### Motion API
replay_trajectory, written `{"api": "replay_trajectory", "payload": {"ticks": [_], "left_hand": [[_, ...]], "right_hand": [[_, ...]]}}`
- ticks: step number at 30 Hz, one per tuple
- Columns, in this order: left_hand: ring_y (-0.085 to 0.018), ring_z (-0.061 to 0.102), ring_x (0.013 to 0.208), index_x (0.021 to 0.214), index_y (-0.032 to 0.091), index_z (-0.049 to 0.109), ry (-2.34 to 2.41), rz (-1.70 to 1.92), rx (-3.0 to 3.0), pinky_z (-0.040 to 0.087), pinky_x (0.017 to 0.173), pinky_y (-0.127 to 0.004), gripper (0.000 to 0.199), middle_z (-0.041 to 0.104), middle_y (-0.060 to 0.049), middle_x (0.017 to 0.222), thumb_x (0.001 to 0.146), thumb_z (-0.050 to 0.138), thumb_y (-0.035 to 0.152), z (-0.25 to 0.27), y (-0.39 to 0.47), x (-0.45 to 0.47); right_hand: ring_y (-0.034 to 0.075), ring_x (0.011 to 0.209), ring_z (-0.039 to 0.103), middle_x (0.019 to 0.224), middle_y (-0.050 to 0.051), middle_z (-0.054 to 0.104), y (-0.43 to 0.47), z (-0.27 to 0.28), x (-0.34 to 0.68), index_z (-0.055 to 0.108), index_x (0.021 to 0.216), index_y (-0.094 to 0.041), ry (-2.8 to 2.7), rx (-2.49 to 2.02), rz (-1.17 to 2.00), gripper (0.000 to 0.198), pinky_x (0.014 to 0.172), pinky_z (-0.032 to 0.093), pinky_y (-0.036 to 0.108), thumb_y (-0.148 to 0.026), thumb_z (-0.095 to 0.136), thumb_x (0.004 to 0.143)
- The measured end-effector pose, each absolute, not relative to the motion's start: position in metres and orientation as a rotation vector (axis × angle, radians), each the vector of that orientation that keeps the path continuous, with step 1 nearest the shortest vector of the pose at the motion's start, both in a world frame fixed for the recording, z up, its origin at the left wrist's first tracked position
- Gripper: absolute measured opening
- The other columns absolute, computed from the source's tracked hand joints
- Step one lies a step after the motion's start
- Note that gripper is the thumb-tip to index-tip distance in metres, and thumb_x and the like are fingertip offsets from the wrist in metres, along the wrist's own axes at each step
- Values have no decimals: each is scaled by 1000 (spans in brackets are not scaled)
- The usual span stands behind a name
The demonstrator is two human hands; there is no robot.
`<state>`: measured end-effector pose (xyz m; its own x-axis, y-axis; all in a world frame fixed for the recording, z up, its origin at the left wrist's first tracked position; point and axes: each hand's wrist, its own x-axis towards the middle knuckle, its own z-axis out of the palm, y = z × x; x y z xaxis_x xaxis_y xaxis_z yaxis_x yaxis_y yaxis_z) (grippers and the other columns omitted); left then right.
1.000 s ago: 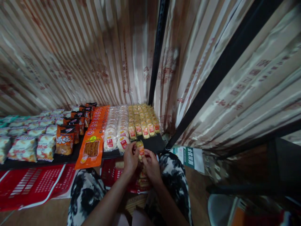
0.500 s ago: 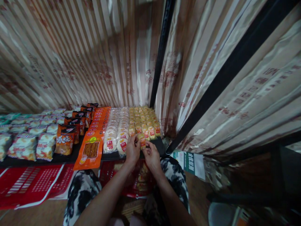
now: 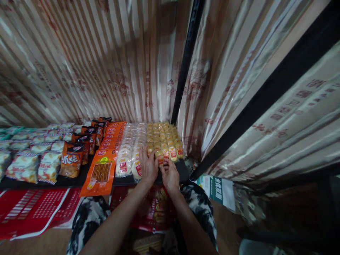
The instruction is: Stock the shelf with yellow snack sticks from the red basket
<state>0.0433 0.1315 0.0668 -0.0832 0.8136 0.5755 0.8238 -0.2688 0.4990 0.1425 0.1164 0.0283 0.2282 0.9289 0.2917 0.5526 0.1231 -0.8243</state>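
My left hand [image 3: 148,168] and my right hand [image 3: 170,176] meet at the front of the rows of small yellow snack packets [image 3: 156,136]. Between their fingertips is one yellow snack packet [image 3: 160,157] with a red label, upright at the near end of its row. My left fingers and thumb press its left side and top; my right thumb and fingers pinch its lower right edge. Just left of my left hand lie clear-wrapped round white crackers [image 3: 123,159], partly hidden by that hand in the second row.
Orange bags of stick snacks [image 3: 100,172], dark orange snack bags [image 3: 71,159] and white snack bags [image 3: 23,166] line the black shelf [image 3: 122,181] to the left. Red baskets [image 3: 34,209] sit below. A black post [image 3: 186,63] and striped curtains [image 3: 106,63] stand behind.
Both hands have brought the yellow packet down against the front of its row. My left fingers have spread upward somewhat. The view has shifted slightly.
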Motion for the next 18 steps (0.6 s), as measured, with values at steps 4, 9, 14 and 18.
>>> {"api": "replay_trajectory", "payload": {"ticks": [4,9,14,18], "left_hand": [[-29,15,132,108,17,55,-1896,-1339,-2110,26,104,-50,30,30,-10,135,79,50,16,61,136,44],[-28,13,133,116,17,49,-1869,-1372,-2134,27,104,-51,37,30,-11,136,79,48,15,54,141,43],[-28,12,133,120,21,47,-1810,-1344,-2171,28,103,-51,41,27,-10,138,80,46,12,50,142,43],[-27,11,134,115,22,52,-1733,-1263,-2244,28,103,-49,39,28,-8,139,79,45,9,49,142,42]], "right_hand": [[12,62,59,93,5,59,117,30,142,50,99,-17,-1480,-1590,474,23,61,48,27,-25,44,78],[12,62,58,94,6,58,119,34,140,49,96,-17,-1522,-1644,403,19,61,47,27,-25,43,79],[11,62,58,97,5,58,121,33,138,50,94,-19,-1532,-1709,381,17,59,45,25,-23,43,79],[11,61,57,92,4,58,123,31,138,50,93,-19,-1531,-1718,382,16,59,45,24,-24,44,79]]}}
